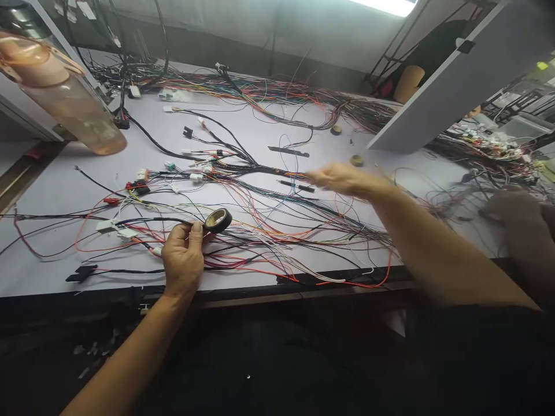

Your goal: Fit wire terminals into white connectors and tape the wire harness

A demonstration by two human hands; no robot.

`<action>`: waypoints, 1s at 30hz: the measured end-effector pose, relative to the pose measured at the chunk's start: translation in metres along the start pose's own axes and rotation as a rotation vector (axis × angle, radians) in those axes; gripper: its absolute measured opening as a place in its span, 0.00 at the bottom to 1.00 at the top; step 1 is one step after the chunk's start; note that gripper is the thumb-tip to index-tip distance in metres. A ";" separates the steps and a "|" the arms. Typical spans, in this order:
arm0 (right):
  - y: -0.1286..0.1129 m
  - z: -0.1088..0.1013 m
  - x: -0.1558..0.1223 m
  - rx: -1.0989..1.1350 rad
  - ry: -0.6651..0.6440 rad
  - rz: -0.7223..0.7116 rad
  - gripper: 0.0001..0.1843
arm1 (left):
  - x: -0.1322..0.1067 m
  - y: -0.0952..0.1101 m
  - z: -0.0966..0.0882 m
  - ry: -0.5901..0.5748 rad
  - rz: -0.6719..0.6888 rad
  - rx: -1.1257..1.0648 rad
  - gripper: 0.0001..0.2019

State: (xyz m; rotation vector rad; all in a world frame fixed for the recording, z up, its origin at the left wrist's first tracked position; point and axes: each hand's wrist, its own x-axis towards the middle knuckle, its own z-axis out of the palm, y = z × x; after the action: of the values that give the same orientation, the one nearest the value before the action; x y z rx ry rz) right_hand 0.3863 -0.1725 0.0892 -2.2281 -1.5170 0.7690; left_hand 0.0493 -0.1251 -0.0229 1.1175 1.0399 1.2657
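My left hand (184, 254) is closed, thumb against fingers, on a thin black-taped wire branch (151, 220) of the wire harness (277, 169). A roll of black tape (218, 221) with a pale core sits at its fingertips, touching the branch. White connectors (125, 233) lie to the left of this hand. My right hand (333, 177) is stretched over the middle of the table beside the harness trunk. Its fingers are blurred, so whether it grips anything is unclear. Loose coloured wires (269, 231) spread between the two hands.
A large plastic bottle (73, 98) stands at the left. A thick wire bundle (277, 95) runs along the back. Two small tape rolls (356, 160) (336, 130) and a black pen-like tool (296, 186) lie on the table (147, 124). Another person's blurred hand (505, 207) is at the right.
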 end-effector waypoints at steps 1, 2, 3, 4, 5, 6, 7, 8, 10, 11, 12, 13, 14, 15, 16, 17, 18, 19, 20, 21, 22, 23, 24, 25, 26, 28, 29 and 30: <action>-0.005 -0.001 -0.013 -0.092 -0.054 0.007 0.29 | 0.000 0.000 0.000 0.002 0.002 -0.005 0.14; -0.011 0.001 -0.028 -0.180 -0.107 0.001 0.27 | 0.000 0.001 0.001 0.006 0.003 -0.010 0.14; -0.016 0.005 -0.042 -0.251 -0.137 -0.026 0.24 | 0.000 0.001 0.001 0.009 0.001 -0.014 0.14; -0.020 0.014 -0.056 -0.291 -0.151 -0.070 0.21 | 0.000 0.002 0.002 0.012 -0.003 -0.019 0.13; -0.023 0.025 -0.070 -0.315 -0.158 -0.106 0.18 | 0.000 0.002 0.002 0.012 -0.007 -0.024 0.13; -0.026 0.040 -0.082 -0.327 -0.145 -0.136 0.15 | 0.000 0.002 0.002 0.012 -0.011 -0.030 0.13; -0.027 0.055 -0.093 -0.332 -0.119 -0.169 0.12 | 0.000 0.002 0.002 0.010 -0.014 -0.034 0.13; -0.027 0.071 -0.102 -0.333 -0.081 -0.211 0.10 | 0.000 0.001 0.002 0.007 -0.016 -0.037 0.13; -0.027 0.099 -0.112 -0.327 0.000 -0.301 0.09 | 0.000 0.000 0.001 0.003 -0.017 -0.040 0.13; -0.026 0.110 -0.113 -0.329 0.041 -0.335 0.10 | 0.000 0.000 0.001 0.001 -0.016 -0.042 0.14; -0.026 0.119 -0.112 -0.342 0.079 -0.356 0.11 | 0.000 0.000 0.000 -0.002 -0.017 -0.047 0.14; -0.025 0.125 -0.110 -0.363 0.116 -0.365 0.13 | 0.000 0.001 0.000 -0.009 -0.020 -0.060 0.14; -0.024 0.130 -0.107 -0.392 0.153 -0.363 0.14 | 0.000 0.002 0.000 -0.015 -0.025 -0.079 0.14; -0.023 0.132 -0.103 -0.424 0.189 -0.354 0.15 | -0.001 0.004 0.000 -0.021 -0.034 -0.102 0.15; -0.022 0.134 -0.099 -0.453 0.225 -0.345 0.15 | -0.001 0.006 0.000 -0.027 -0.045 -0.126 0.15; -0.021 0.134 -0.095 -0.471 0.256 -0.341 0.14 | -0.002 0.008 0.000 -0.030 -0.056 -0.146 0.16; -0.020 0.134 -0.092 -0.473 0.285 -0.344 0.14 | -0.003 0.010 0.000 -0.029 -0.065 -0.160 0.16; -0.020 0.133 -0.089 -0.456 0.310 -0.356 0.13 | -0.003 0.012 0.001 -0.027 -0.072 -0.168 0.17; -0.020 0.133 -0.087 -0.426 0.329 -0.379 0.13 | -0.004 0.013 0.001 -0.026 -0.077 -0.170 0.17; -0.021 0.133 -0.086 -0.388 0.345 -0.411 0.13 | -0.004 0.014 0.001 -0.030 -0.081 -0.169 0.17; -0.023 0.134 -0.085 -0.351 0.359 -0.445 0.13 | -0.004 0.015 0.001 -0.033 -0.084 -0.164 0.17; -0.025 0.136 -0.085 -0.321 0.373 -0.476 0.13 | -0.005 0.015 0.001 -0.037 -0.089 -0.158 0.17; -0.028 0.138 -0.084 -0.303 0.381 -0.499 0.13 | -0.005 0.015 0.001 -0.042 -0.092 -0.153 0.18; -0.031 0.141 -0.084 -0.296 0.384 -0.516 0.13 | -0.005 0.014 0.000 -0.047 -0.095 -0.148 0.17; -0.033 0.144 -0.083 -0.298 0.377 -0.526 0.14 | -0.005 0.014 0.000 -0.052 -0.098 -0.145 0.17; -0.038 0.148 -0.083 -0.304 0.342 -0.540 0.13 | -0.005 0.013 -0.001 -0.063 -0.104 -0.138 0.17; -0.039 0.150 -0.083 -0.305 0.330 -0.546 0.12 | -0.005 0.013 -0.002 -0.068 -0.105 -0.132 0.16; -0.040 0.150 -0.084 -0.304 0.334 -0.544 0.11 | -0.005 0.013 -0.002 -0.071 -0.103 -0.126 0.16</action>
State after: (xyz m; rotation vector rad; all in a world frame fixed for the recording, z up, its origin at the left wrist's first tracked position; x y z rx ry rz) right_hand 0.2422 -0.2390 0.0123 -1.8512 -2.0174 0.0037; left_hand 0.0447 -0.1300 -0.0105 0.9932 0.9402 1.1847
